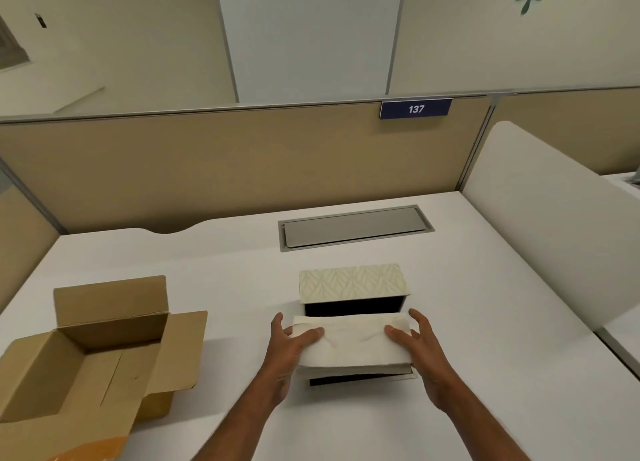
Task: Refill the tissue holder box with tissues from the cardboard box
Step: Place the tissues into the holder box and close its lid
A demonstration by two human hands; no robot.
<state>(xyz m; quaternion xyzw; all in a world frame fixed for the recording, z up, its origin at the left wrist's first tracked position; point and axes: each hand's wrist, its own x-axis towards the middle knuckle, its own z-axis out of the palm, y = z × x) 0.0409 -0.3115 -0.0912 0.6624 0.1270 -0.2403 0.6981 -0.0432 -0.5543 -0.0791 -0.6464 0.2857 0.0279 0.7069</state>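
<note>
- Progress: your stack of tissues (353, 344) is out of the cardboard box (93, 353) and sits over the open tissue holder (353, 308) in the middle of the white desk (485, 322). Judge the transfer as more than half done.
- Cardboard box: it stands at your left, well apart from the holder, flaps spread. The part of its inside that shows is bare; the near corner is hidden behind a flap.
- Tissue holder: its patterned lid (351, 282) is swung up and back at the far side, exposing a dark cavity. The dark cavity shows beyond the stack and again along its near edge.
- Hands: your left hand (291, 348) grips the left end of the stack and your right hand (415, 344) grips the right end, thumbs on top. The two hands are apart, one at each end.
- Orientation: the long axis of the stack runs left to right across your view, parallel to the long axis of the holder. Its broad face points up, and its top sheet is slightly rumpled.
- Remaining: the stack rides above the rim and is not seated. You still have to press it down into the cavity, then close the lid. Whether a sheet must be fed through a slot cannot be told.
</note>
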